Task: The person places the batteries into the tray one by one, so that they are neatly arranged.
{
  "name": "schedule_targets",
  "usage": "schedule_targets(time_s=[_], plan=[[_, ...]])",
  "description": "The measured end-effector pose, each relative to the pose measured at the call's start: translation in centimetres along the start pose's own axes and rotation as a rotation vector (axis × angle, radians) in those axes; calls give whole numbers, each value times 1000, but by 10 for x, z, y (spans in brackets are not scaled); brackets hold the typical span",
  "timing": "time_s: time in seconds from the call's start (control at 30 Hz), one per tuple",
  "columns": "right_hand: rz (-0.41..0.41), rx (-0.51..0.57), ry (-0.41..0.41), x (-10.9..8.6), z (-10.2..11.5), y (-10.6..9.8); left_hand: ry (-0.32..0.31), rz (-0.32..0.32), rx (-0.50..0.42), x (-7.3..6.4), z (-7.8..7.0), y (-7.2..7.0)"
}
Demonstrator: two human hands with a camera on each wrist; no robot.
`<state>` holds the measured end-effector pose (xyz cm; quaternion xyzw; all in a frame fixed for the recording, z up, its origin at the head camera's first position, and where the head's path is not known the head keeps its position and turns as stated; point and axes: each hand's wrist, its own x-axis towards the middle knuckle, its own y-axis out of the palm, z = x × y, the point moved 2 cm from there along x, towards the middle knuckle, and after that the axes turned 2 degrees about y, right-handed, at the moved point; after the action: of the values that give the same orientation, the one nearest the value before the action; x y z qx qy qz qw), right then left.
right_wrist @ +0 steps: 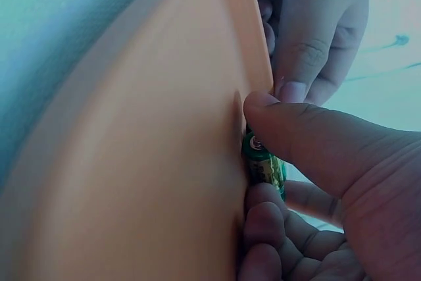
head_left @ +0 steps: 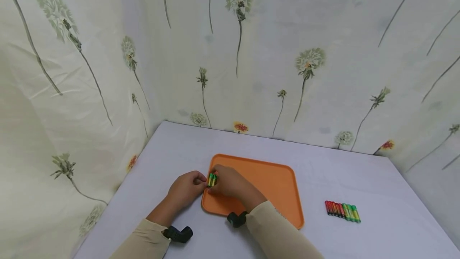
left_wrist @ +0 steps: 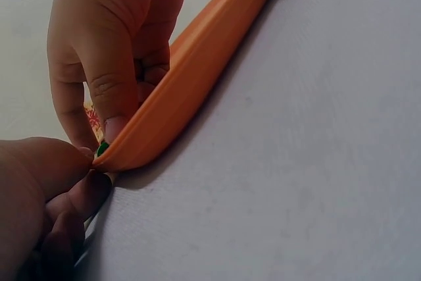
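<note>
Green-and-gold batteries (head_left: 212, 180) lie side by side against the inner left edge of an orange tray (head_left: 266, 183). My right hand (head_left: 231, 185) reaches over the tray, its thumb and fingers around these batteries. In the right wrist view, one green battery (right_wrist: 265, 166) shows its end beside the thumb, with curled fingers under it. My left hand (head_left: 187, 189) is at the tray's left side; in the left wrist view its thumb and finger pinch the tray rim (left_wrist: 125, 153). A sliver of green shows there between the hands; the other batteries are hidden.
On the white table (head_left: 323, 171), right of the tray, lies a row of several red batteries (head_left: 334, 209) and green batteries (head_left: 351, 213). A flower-patterned cloth (head_left: 269, 51) hangs behind the table and at its left. Black wrist devices (head_left: 177, 234) sit below both hands.
</note>
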<state>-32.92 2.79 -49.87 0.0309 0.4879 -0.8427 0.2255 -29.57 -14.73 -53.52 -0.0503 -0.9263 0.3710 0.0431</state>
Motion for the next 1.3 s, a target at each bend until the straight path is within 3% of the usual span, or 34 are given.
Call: schedule_targets(time_s=[0.33, 0.93, 1.3], plan=[[3, 73, 53, -6, -8, -2, 6, 7, 14, -1, -2, 4], [34, 83, 30, -21, -18, -16, -22, -6, 17, -2, -5, 1], [16, 80, 43, -38, -52, -41, -31, -13, 15, -3, -7, 2]])
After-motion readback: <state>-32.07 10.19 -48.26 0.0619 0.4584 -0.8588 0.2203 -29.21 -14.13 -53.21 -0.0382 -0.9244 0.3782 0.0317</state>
